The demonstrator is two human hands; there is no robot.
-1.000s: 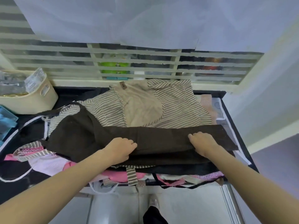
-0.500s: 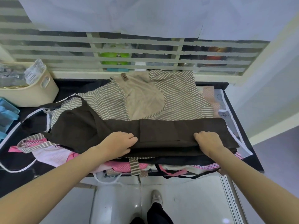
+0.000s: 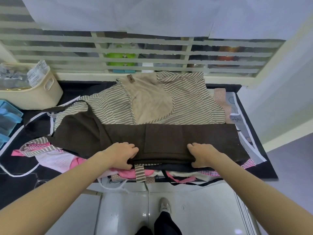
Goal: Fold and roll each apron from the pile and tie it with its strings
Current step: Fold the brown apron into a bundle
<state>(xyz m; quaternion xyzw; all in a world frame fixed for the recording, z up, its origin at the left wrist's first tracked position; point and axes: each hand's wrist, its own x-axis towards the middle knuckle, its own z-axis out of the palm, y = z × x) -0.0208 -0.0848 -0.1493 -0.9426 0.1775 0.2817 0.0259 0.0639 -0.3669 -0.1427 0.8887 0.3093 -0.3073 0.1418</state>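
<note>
Both hands, left hand (image 3: 121,154) and right hand (image 3: 202,154), pinched the brown apron (image 3: 162,139) at its near fold; it lay lengthwise along the counter's front edge.

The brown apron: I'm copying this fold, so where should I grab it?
Grip the brown apron along its near folded edge, from the front, as the left hand and right hand do. It lies as a long band, so spaced hands probably keep it even.
</note>
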